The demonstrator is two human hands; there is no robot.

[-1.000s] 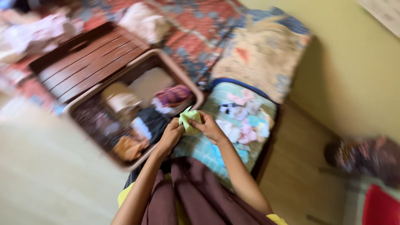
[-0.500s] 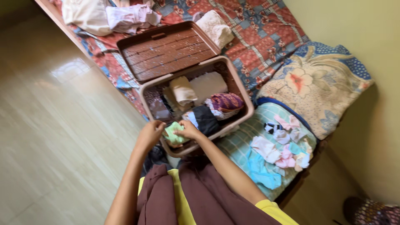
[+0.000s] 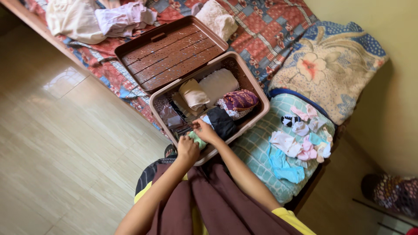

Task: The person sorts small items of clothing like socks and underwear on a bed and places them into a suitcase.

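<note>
Both your left hand [image 3: 188, 149] and right hand [image 3: 204, 130] pinch the folded green cloth [image 3: 197, 139] at the basket's [image 3: 254, 89] near corner; press it flat beside the dark bundle [image 3: 221, 122].

Basket [image 3: 252, 93], brown plastic, open on a bed, lid [image 3: 170, 52] flat behind it. Contents: rolled cream, white, purple and black clothes. Left hand [image 3: 187, 150] and right hand [image 3: 205, 131] at the near corner, both on a small green cloth [image 3: 197, 140] at the rim. Beside basket: checked pillow [image 3: 257, 159] bearing a heap of small socks [image 3: 300, 139]. Floral pillow [image 3: 326, 65] behind it. Patchwork bedspread [image 3: 270, 30]; loose garments [image 3: 96, 17] at far end.
</note>
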